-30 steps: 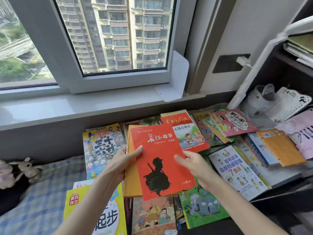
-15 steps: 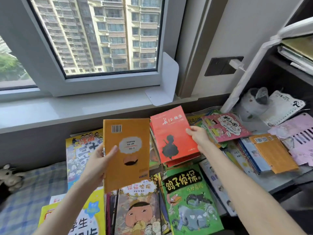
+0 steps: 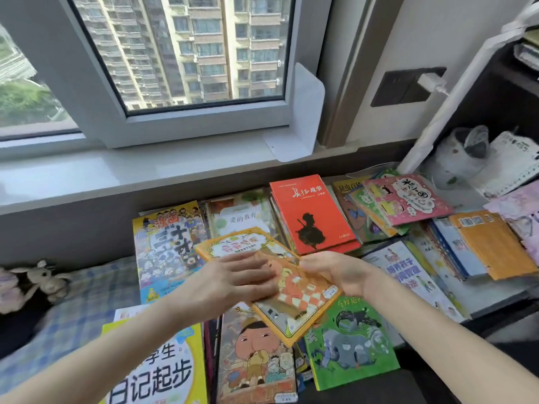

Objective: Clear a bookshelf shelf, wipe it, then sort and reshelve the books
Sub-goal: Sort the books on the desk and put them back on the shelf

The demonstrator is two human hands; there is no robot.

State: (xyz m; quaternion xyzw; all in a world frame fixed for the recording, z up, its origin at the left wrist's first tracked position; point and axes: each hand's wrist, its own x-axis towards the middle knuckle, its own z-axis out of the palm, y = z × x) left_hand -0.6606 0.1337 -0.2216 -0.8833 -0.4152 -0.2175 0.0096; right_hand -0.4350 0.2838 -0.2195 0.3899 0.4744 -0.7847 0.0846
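Head view: the orange book (image 3: pixel 294 301) sits tilted at frame centre, overlapping other books. The left hand (image 3: pixel 236 279) lies on its cover with fingers straight, not gripping. The right hand (image 3: pixel 335 272) grasps its right edge, fingers curled. A red book (image 3: pixel 312 217) tops a stack just above centre. A green book (image 3: pixel 350 345) lies at lower right, partly under the orange book.

The orange-bordered book (image 3: pixel 294 293), with a cartoon cover and a checked pattern, is held tilted above the spread of books at centre. The left hand (image 3: pixel 233 279) lies flat on its cover and the right hand (image 3: pixel 335 272) grips its right edge. Just beyond it, a red book (image 3: pixel 313 214) with a black silhouette tops a stack. A green book (image 3: pixel 350 348) lies flat near right, a yellow book (image 3: pixel 163 371) near left, and a pink book (image 3: pixel 408 199) tops a fanned pile far right.
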